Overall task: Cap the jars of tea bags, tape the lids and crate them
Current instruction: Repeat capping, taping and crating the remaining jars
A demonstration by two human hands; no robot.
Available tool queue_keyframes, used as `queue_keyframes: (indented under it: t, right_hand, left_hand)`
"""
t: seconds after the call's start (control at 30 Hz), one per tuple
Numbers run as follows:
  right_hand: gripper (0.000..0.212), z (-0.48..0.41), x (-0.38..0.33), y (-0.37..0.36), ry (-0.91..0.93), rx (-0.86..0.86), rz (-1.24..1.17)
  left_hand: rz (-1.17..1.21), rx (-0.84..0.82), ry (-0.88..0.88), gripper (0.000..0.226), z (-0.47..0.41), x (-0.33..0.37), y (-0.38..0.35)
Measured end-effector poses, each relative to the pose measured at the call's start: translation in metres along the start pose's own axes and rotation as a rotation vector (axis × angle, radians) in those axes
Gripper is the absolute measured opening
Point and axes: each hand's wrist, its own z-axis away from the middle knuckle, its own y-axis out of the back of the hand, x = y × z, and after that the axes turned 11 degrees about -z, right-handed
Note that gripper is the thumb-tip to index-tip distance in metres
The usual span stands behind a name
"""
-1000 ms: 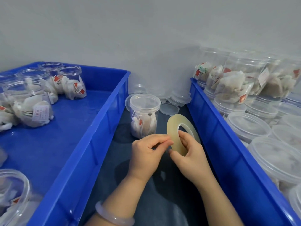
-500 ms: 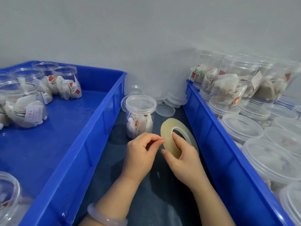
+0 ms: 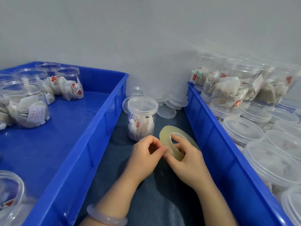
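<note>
both forearms reach forward, close together. the left hand (image 3: 143,154) is curled, thumb and forefinger pinched, their tips meeting the right hand's. the right hand (image 3: 187,159) grips a tape roll (image 3: 166,136), forefinger through its hole; what the left fingertips pinch is unclear.

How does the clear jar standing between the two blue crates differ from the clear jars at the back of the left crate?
The clear plastic jar between the crates is capped and stands on the dark surface; the clear plastic jars in the left blue crate are open, without lids. Both hold white tea bags with red tags.
</note>
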Motion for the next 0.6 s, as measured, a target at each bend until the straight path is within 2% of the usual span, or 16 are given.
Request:
queue_keyframes:
  t: [0.13, 0.23, 0.33, 0.5, 0.6]
  right_hand:
    - [0.071, 0.0, -0.001, 0.001, -0.044, -0.172, 0.102]
    - [0.069, -0.005, -0.01, -0.001, -0.046, -0.105, 0.116]
    - [0.058, -0.021, -0.019, -0.002, 0.001, 0.002, 0.079]
    - [0.021, -0.041, -0.03, 0.001, -0.012, -0.132, -0.028]
    - [0.012, -0.056, -0.038, 0.015, -0.039, -0.182, -0.06]
  left_hand:
    - [-0.05, 0.165, -0.039, 0.014, -0.003, -0.003, 0.003]
    - [0.035, 0.24, -0.036, 0.015, -0.003, 0.001, 0.003]
    - [0.145, 0.318, -0.002, 0.018, -0.004, 0.002, 0.007]
    - [0.283, 0.369, 0.12, 0.019, -0.011, 0.0, 0.011]
    - [0.324, 0.368, 0.116, 0.015, -0.018, 0.007, 0.01]
